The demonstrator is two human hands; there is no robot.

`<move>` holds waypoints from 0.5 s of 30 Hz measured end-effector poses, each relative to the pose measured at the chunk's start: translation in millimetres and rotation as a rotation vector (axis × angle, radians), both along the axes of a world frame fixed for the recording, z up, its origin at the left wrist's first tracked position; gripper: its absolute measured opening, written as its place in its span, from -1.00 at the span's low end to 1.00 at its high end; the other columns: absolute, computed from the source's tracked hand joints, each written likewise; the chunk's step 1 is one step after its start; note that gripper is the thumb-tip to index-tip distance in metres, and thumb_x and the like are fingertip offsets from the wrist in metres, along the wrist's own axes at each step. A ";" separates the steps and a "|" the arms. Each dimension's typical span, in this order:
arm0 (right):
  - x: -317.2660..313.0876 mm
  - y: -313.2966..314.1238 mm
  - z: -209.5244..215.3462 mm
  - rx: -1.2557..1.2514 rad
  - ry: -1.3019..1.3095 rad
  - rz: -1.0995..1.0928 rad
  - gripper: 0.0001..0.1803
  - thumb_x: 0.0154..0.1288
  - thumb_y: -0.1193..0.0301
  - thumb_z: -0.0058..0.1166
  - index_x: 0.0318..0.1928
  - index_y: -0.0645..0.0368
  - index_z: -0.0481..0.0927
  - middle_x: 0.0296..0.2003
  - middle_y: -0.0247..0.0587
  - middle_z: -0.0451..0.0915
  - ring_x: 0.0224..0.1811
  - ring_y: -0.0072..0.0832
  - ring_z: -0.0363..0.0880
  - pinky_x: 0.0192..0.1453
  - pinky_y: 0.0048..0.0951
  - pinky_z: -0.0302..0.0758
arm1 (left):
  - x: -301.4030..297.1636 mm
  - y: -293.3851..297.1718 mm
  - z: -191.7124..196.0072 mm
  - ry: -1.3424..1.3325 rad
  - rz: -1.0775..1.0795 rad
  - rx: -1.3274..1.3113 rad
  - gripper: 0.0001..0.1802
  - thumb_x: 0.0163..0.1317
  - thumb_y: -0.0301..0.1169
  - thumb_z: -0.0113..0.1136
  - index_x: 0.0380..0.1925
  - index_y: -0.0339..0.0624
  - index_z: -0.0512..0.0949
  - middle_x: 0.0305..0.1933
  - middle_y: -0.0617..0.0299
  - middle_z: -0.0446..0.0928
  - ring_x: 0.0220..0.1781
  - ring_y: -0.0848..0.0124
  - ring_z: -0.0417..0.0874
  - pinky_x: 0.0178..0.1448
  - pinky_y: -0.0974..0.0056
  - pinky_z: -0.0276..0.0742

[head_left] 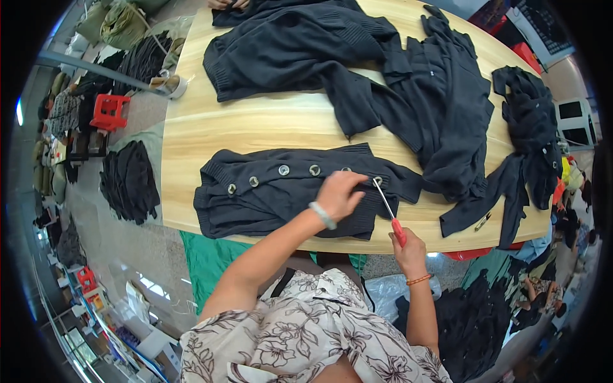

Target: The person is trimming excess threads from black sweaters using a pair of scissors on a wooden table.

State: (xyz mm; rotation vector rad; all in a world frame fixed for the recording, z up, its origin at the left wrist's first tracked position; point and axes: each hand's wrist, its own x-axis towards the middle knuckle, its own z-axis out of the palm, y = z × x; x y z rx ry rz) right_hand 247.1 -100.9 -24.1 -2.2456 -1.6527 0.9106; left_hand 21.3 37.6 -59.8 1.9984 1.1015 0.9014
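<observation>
A black knitted cardigan [281, 198] lies folded lengthwise along the near edge of the table, with a row of large round buttons across it. My left hand [341, 193] rests on its right half, fingers reaching toward the rightmost button [377, 181], thumb held apart from them. Part of another button is covered by that hand. In my right hand [410, 251], the fingers are closed round the red handle of a slim metal-shafted tool [389, 209] resembling a screwdriver. Its tip meets the rightmost button, and the shaft slants down toward me.
More black knitwear [294, 48] spreads over the far side of the wooden table [255, 124], and more garments [533, 121] lie to the right. Another person's hand [228, 4] shows at the far edge. A red stool [110, 112] and a garment pile [129, 182] stand left.
</observation>
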 end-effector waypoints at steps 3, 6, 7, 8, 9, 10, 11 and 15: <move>-17.4 -8.8 -16.8 -0.024 -0.124 0.061 -0.63 0.21 0.10 0.25 -0.31 0.19 0.63 -0.48 0.02 0.62 -0.40 0.00 0.62 -0.25 -0.07 0.52 | -99.5 -3.9 33.7 0.318 0.117 0.140 -0.53 -0.13 -0.47 0.39 -0.10 -0.15 0.57 -0.05 0.04 0.57 -0.03 0.03 0.59 0.02 0.02 0.49; -38.2 -4.7 -21.8 -0.194 -0.079 0.090 -0.62 0.13 0.16 0.34 -0.24 0.21 0.60 -0.38 0.04 0.61 -0.31 -0.01 0.60 -0.17 -0.09 0.53 | -208.6 -25.2 19.9 0.642 0.273 0.011 -0.32 -0.19 -0.40 0.48 0.07 -0.04 0.52 0.14 -0.03 0.44 0.16 -0.02 0.46 0.17 0.02 0.42; -43.7 -6.0 -28.7 -0.024 0.011 0.128 -0.56 0.07 0.20 0.38 -0.15 0.23 0.56 -0.30 0.06 0.59 -0.22 -0.01 0.58 -0.10 -0.09 0.51 | -235.1 -31.8 11.8 0.689 0.297 -0.040 -0.25 -0.20 -0.37 0.52 0.13 0.00 0.50 0.19 -0.02 0.40 0.19 -0.02 0.43 0.19 0.02 0.42; -48.9 -6.5 -35.0 0.147 0.098 0.163 -0.47 0.01 0.25 0.42 -0.07 0.25 0.52 -0.21 0.08 0.57 -0.13 0.00 0.56 -0.03 -0.10 0.49 | -250.5 -32.1 8.8 0.687 0.286 -0.043 -0.22 -0.18 -0.35 0.53 0.17 0.02 0.48 0.22 -0.03 0.38 0.21 -0.02 0.41 0.21 0.01 0.41; -54.5 -5.8 -41.5 0.099 0.029 0.211 -0.27 -0.10 0.32 0.47 0.09 0.29 0.41 -0.08 0.13 0.50 0.00 0.04 0.48 0.08 -0.09 0.44 | -260.2 -32.4 2.3 0.671 0.294 -0.024 -0.27 -0.14 -0.39 0.49 0.16 0.00 0.49 0.20 -0.04 0.39 0.17 -0.02 0.44 0.17 0.05 0.45; -59.5 -5.1 -52.7 0.126 0.008 0.214 -0.25 -0.09 0.32 0.46 0.10 0.33 0.39 -0.06 0.15 0.49 0.01 0.05 0.47 0.09 -0.08 0.43 | -264.7 -30.0 -5.0 0.657 0.292 -0.029 -0.27 -0.14 -0.39 0.49 0.16 0.00 0.49 0.20 -0.04 0.39 0.17 -0.02 0.44 0.17 0.05 0.45; -62.9 -4.9 -65.5 0.154 -0.016 0.218 -0.24 -0.09 0.32 0.45 0.11 0.37 0.37 -0.04 0.17 0.47 0.01 0.07 0.46 0.10 -0.07 0.42 | -267.2 -25.7 -13.2 0.633 0.277 -0.014 -0.32 -0.11 -0.41 0.47 0.13 -0.01 0.51 0.18 -0.04 0.40 0.13 -0.01 0.46 0.14 0.06 0.47; -58.0 10.8 -75.7 0.049 -0.002 0.096 -0.48 0.00 0.48 0.25 0.03 0.29 0.44 -0.23 0.15 0.57 -0.15 0.10 0.57 -0.08 -0.03 0.50 | -272.4 -3.2 -22.6 0.504 0.329 0.012 -0.61 0.01 -0.62 0.24 -0.09 -0.13 0.57 -0.04 0.00 0.50 0.03 0.01 0.50 0.12 0.09 0.48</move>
